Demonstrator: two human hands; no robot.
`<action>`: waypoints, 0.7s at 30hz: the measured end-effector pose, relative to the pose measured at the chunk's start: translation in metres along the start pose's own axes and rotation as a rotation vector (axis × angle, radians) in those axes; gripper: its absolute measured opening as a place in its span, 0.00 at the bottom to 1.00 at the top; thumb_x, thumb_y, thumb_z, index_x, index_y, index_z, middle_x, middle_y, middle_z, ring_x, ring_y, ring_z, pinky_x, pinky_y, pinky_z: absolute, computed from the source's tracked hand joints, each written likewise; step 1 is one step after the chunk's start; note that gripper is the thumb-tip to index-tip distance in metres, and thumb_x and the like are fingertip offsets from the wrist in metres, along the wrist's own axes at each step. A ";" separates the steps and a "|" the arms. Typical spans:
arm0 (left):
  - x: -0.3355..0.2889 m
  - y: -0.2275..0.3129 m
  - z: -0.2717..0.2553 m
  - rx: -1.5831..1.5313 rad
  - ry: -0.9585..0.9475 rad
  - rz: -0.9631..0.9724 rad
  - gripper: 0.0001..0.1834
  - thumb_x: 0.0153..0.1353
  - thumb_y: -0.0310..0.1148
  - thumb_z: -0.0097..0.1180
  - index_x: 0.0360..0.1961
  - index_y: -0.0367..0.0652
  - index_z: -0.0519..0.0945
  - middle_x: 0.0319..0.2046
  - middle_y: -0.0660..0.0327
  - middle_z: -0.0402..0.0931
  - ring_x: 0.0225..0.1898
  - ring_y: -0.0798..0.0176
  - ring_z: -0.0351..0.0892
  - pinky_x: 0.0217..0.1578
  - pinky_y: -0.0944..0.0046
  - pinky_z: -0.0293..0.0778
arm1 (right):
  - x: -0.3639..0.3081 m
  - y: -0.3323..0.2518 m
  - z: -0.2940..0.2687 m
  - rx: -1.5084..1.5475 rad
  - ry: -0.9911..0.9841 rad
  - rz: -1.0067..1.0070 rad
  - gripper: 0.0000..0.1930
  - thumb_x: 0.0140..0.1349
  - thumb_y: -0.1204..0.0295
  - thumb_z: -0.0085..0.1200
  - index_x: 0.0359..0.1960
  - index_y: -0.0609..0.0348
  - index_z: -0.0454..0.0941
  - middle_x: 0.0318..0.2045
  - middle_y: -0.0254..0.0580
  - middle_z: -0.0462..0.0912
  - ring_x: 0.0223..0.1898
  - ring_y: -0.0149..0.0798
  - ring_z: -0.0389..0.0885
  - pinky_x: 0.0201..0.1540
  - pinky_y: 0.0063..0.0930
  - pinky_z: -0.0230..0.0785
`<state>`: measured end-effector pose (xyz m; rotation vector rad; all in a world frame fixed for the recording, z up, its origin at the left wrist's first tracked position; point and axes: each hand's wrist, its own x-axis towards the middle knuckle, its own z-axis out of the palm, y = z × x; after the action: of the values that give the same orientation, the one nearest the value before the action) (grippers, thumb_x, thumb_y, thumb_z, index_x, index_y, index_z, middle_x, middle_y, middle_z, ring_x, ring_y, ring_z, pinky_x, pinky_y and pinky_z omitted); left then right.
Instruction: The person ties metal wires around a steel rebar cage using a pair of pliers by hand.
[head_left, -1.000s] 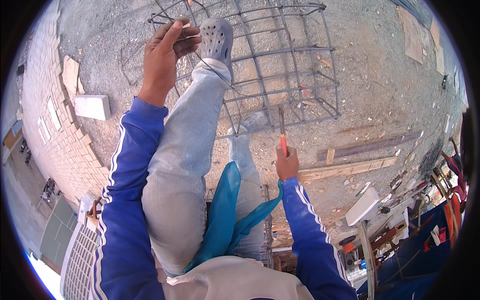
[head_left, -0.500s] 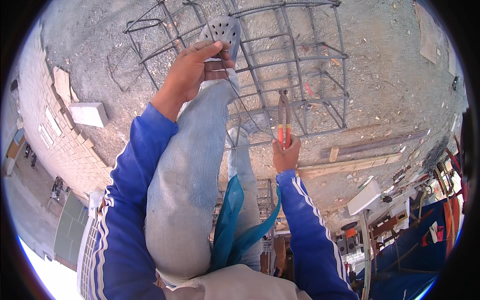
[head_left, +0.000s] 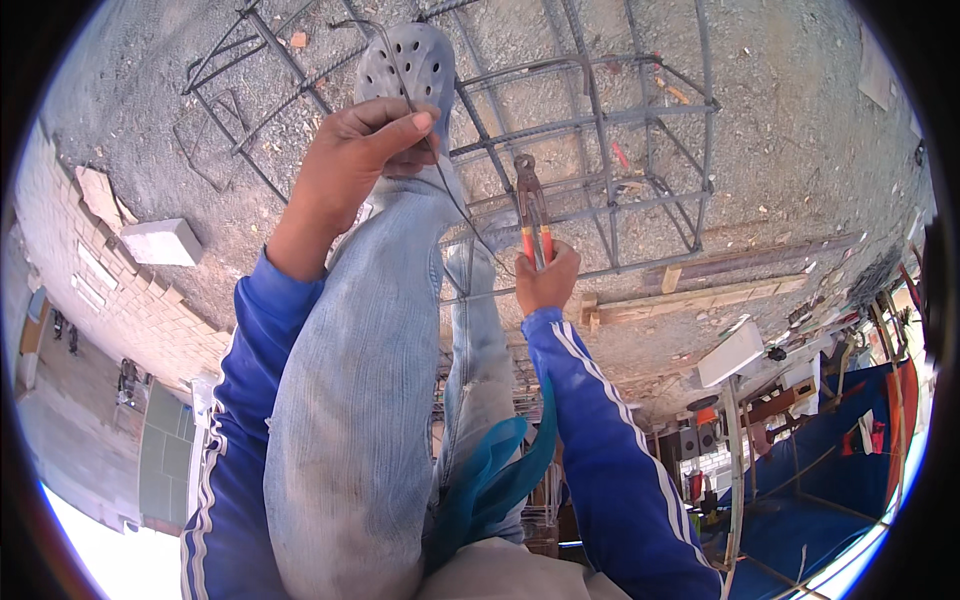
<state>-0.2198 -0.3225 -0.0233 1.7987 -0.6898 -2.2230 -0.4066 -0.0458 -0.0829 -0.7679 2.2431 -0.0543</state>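
Note:
My left hand [head_left: 355, 160] is closed on a thin dark wire [head_left: 458, 205], pinched between thumb and fingers above my raised knee and foot. The wire runs up past the foot and slants down toward my right hand [head_left: 548, 280]. That hand grips end-cutting nippers [head_left: 528, 190] by their red and yellow handles, with the dark jaws pointing away from me. The wire's lower end lies close to my right fingers; I cannot tell whether they hold it. Beneath both hands spreads a rebar cage [head_left: 602, 123] of long bars and bent square ties.
My grey clog [head_left: 410, 65] rests among the bars. Wooden planks [head_left: 700, 299] lie right of the cage. A white block [head_left: 162, 243] and paving bricks [head_left: 120, 270] are at the left. A blue tarp [head_left: 800, 510] and clutter stand at the lower right.
The view has shifted. My left hand, still on the wire, sits slightly lower and further left. My right hand and the nippers have moved left, closer to the wire.

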 end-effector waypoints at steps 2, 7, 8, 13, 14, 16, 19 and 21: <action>0.002 0.002 0.002 0.087 -0.029 -0.013 0.16 0.63 0.39 0.60 0.43 0.35 0.81 0.33 0.58 0.82 0.33 0.64 0.84 0.39 0.67 0.79 | 0.006 -0.006 0.003 -0.032 -0.030 0.029 0.26 0.44 0.69 0.69 0.44 0.68 0.72 0.40 0.53 0.74 0.44 0.53 0.73 0.50 0.42 0.66; 0.012 0.003 0.002 0.110 -0.101 -0.041 0.16 0.62 0.38 0.61 0.43 0.34 0.81 0.33 0.57 0.82 0.33 0.65 0.83 0.39 0.68 0.78 | 0.008 -0.004 0.012 -0.005 -0.007 0.062 0.28 0.44 0.69 0.70 0.46 0.67 0.71 0.42 0.53 0.74 0.45 0.54 0.74 0.50 0.45 0.66; 0.013 0.002 0.002 0.107 -0.109 -0.033 0.16 0.62 0.37 0.61 0.43 0.33 0.81 0.32 0.57 0.82 0.33 0.66 0.83 0.39 0.68 0.78 | 0.007 -0.004 0.012 0.035 -0.042 0.095 0.29 0.44 0.69 0.70 0.47 0.67 0.71 0.43 0.55 0.74 0.48 0.56 0.73 0.51 0.46 0.66; 0.018 0.006 0.012 0.138 -0.145 -0.060 0.13 0.63 0.35 0.60 0.40 0.33 0.81 0.32 0.57 0.82 0.33 0.67 0.82 0.38 0.70 0.78 | 0.010 0.003 0.016 0.240 -0.013 0.052 0.30 0.46 0.68 0.69 0.50 0.68 0.69 0.45 0.55 0.73 0.50 0.55 0.72 0.54 0.45 0.65; 0.019 0.008 0.015 0.142 -0.147 -0.062 0.12 0.64 0.33 0.59 0.38 0.32 0.81 0.31 0.58 0.82 0.32 0.69 0.82 0.36 0.71 0.78 | 0.009 0.010 0.018 0.283 0.023 0.021 0.31 0.46 0.69 0.69 0.50 0.68 0.69 0.45 0.55 0.73 0.50 0.55 0.72 0.54 0.45 0.65; 0.019 0.008 0.015 0.152 -0.170 -0.053 0.12 0.63 0.34 0.60 0.38 0.32 0.81 0.32 0.57 0.82 0.32 0.68 0.82 0.37 0.71 0.78 | 0.010 -0.003 0.007 0.254 0.106 -0.043 0.30 0.48 0.68 0.69 0.51 0.68 0.69 0.47 0.55 0.72 0.51 0.54 0.71 0.55 0.44 0.65; 0.018 0.008 0.016 0.159 -0.211 -0.036 0.12 0.63 0.34 0.60 0.38 0.33 0.81 0.33 0.56 0.82 0.32 0.67 0.82 0.37 0.70 0.78 | 0.015 -0.033 -0.013 0.250 0.192 -0.131 0.28 0.52 0.65 0.66 0.51 0.68 0.69 0.47 0.55 0.72 0.50 0.53 0.72 0.54 0.44 0.65; 0.019 0.007 0.016 0.154 -0.215 -0.029 0.12 0.63 0.33 0.59 0.38 0.33 0.81 0.34 0.57 0.82 0.32 0.67 0.82 0.36 0.70 0.78 | 0.021 -0.057 -0.023 0.320 0.213 -0.197 0.27 0.55 0.64 0.64 0.51 0.68 0.69 0.46 0.55 0.73 0.49 0.51 0.73 0.53 0.43 0.66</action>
<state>-0.2410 -0.3330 -0.0339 1.6589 -0.9046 -2.4681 -0.4045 -0.1083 -0.0647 -0.8334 2.2692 -0.6003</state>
